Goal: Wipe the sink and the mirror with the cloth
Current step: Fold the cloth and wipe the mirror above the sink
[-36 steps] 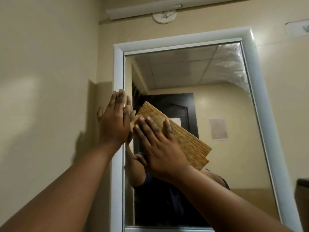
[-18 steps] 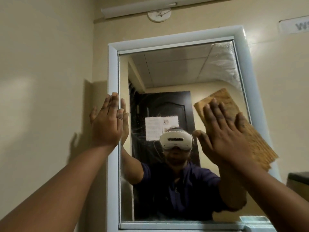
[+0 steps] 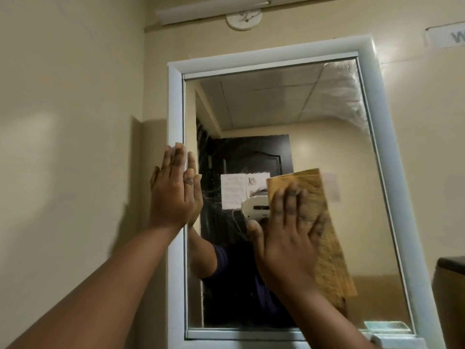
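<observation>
A tall mirror (image 3: 276,109) in a white frame (image 3: 175,102) hangs on the beige wall. A folded yellow-brown cloth (image 3: 324,222) lies flat against the glass near its middle. My right hand (image 3: 286,238) presses on the cloth with straight, spread fingers. My left hand (image 3: 176,195) rests flat on the mirror's left frame edge, fingers straight and pointing up. Wipe streaks show on the glass at the upper right and on the left part. The sink is out of sight.
A round white fitting (image 3: 243,19) and a long white light fixture (image 3: 214,10) sit above the mirror. A paper sign (image 3: 445,37) is stuck on the wall at the upper right. A dark-topped object (image 3: 450,280) stands at the right edge.
My right hand swept the cloth from the mirror's left to its right side, then back toward the middle and lower. My left hand stayed on the left frame.
</observation>
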